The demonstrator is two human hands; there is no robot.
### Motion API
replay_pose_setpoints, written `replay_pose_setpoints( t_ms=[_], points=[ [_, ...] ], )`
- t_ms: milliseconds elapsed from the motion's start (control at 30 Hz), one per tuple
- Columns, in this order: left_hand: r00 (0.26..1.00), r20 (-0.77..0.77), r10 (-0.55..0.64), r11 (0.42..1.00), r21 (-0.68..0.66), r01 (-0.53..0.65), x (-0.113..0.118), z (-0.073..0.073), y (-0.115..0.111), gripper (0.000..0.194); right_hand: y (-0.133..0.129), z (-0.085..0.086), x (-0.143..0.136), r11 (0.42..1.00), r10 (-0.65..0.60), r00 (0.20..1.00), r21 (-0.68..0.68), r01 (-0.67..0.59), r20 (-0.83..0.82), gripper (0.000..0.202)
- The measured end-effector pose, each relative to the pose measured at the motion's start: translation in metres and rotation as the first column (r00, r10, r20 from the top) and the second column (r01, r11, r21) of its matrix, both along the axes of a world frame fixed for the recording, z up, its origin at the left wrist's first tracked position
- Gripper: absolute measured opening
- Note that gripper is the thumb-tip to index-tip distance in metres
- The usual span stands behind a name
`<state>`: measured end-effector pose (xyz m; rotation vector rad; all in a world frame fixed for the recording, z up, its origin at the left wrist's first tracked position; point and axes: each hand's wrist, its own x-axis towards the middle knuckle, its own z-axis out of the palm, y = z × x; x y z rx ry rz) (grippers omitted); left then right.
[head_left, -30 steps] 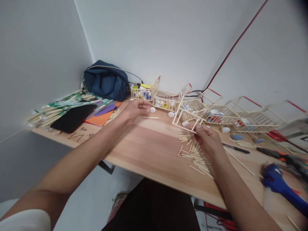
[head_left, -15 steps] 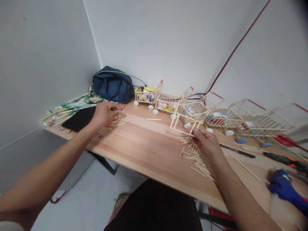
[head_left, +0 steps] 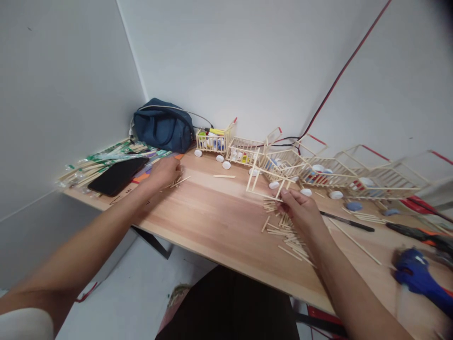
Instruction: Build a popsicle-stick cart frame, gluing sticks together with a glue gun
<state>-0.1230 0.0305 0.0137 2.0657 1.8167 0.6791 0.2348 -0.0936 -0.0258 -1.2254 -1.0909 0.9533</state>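
Note:
My right hand [head_left: 299, 205] pinches a small frame of thin wooden sticks [head_left: 264, 192] by its near right corner, holding it up over the table. Below that hand lies a loose pile of short wooden sticks [head_left: 288, 236]. Far to the left, my left hand [head_left: 165, 172] is down at a second heap of short sticks [head_left: 180, 181], which it mostly covers. Its fingers are curled together, and whatever is between the fingertips is hidden. One flat stick [head_left: 224, 176] lies alone between the two hands.
Several stick-built model carts [head_left: 244, 151] with white wheels line the wall. A blue bag [head_left: 163, 125], a black phone [head_left: 116, 176] and plastic-wrapped sticks [head_left: 83, 172] occupy the left end. To the right are a black pen [head_left: 348, 221], pliers [head_left: 406, 230] and a blue glue gun [head_left: 415, 271].
My left hand has moved down onto the left heap, covering most of its sticks and uncovering more of the phone. My right hand still holds the stick frame, almost in the same place.

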Motion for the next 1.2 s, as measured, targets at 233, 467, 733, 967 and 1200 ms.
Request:
replay_pose_setpoints(
  t_ms=[233, 467, 733, 967, 1200],
  points=[
    [0.937, -0.342, -0.065, 0.988, 0.108, 0.108, 0.003, -0.004, -0.001, 0.021, 0.002, -0.001, 0.000, 1.000, -0.005, 0.996, -0.029, 0.008, 0.094, 0.043],
    [0.992, -0.113, -0.050, 0.970, 0.230, 0.075, -0.005, -0.015, 0.002, 0.008, 0.001, -0.001, 0.000, 0.997, -0.004, 0.991, -0.070, 0.013, 0.130, 0.044],
    [0.965, 0.238, -0.111, 0.979, 0.192, 0.065, 0.022, 0.014, -0.020, 0.012, -0.001, 0.002, -0.003, 0.996, -0.001, 0.981, -0.089, 0.019, 0.195, 0.046],
    [0.684, 0.660, -0.311, 0.925, 0.046, 0.376, 0.079, 0.035, -0.051, 0.015, -0.002, 0.006, -0.006, 0.994, -0.002, 0.975, -0.103, 0.026, 0.221, 0.045],
    [0.482, 0.839, -0.251, 0.847, -0.051, 0.530, 0.110, 0.019, -0.050, 0.021, 0.000, 0.005, -0.006, 0.992, -0.020, 0.982, -0.118, 0.042, 0.189, 0.048]
  ],
)
